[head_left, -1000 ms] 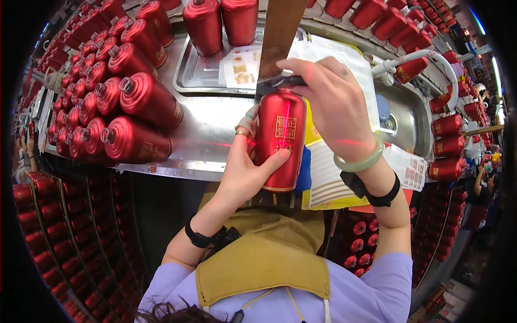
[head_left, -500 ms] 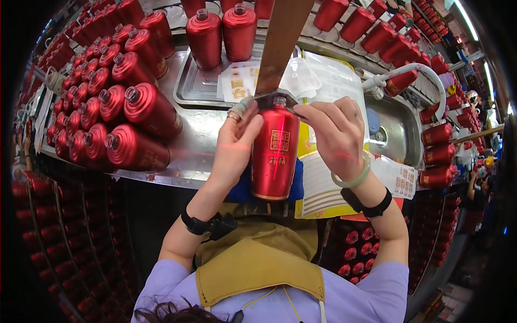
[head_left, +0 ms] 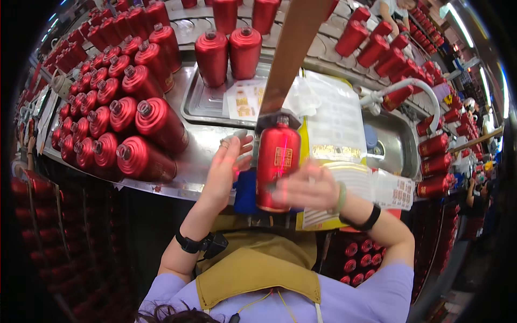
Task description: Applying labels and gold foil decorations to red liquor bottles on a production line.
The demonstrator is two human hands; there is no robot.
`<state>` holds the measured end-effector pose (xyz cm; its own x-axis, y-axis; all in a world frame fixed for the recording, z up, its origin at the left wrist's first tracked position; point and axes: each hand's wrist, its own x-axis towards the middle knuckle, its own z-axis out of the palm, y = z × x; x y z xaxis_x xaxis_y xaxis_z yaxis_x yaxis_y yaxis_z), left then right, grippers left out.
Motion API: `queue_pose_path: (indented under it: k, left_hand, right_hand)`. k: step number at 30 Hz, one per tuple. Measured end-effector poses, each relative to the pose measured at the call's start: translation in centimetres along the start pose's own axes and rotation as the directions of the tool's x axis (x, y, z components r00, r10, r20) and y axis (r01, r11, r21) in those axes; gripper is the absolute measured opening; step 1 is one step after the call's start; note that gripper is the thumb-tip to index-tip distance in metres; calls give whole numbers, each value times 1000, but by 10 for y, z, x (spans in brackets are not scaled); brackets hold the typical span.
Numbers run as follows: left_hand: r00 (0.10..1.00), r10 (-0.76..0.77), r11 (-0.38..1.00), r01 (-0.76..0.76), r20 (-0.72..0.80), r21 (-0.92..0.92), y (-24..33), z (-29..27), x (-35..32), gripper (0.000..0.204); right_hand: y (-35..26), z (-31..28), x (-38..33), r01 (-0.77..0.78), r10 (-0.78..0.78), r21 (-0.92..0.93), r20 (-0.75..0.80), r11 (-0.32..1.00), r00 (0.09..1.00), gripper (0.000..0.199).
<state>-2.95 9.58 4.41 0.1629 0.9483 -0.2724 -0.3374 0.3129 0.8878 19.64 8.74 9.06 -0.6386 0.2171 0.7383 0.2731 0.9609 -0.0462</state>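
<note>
Red bottle [head_left: 278, 148]: axis roughly twelve-to-six, neck at twelve; lies at three o'clock from left hand [head_left: 222, 169], spread, apart; right hand [head_left: 309, 188], nearer, overlaps lower end, grip unclear.

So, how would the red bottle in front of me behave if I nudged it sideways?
The red bottle may feel slippery, since its metallic-looking surface shines smoothly. Laid loose on its side, it would probably roll, given its rounded body. It's likely stiff rather than squeezable: its visible outline looks even, without obvious dents.
</note>
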Motion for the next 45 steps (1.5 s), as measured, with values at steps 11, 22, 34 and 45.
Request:
queue_pose_path:
  k: [11, 22, 34, 45]
  left_hand:
    - [976, -120, 985, 93, 182, 148, 1, 33, 23, 65]
    - [826, 561, 744, -530, 51, 407, 61, -7, -17, 86]
    - [269, 949, 269, -427, -163, 863, 133, -18, 89, 90]
    - [162, 924, 353, -16, -346, 935, 118, -59, 172, 85]
  right_hand:
    - [30, -15, 22, -538, 468, -204, -308, 818, 828, 27]
    - [5, -33, -4, -770, 762, 180, -392, 612, 515, 22]
    - [-21, -35, -20, -787, 802, 243, -381, 568, 461, 22]
    - [-18, -49, -29, -819, 884, 362, -320, 446, 340, 23]
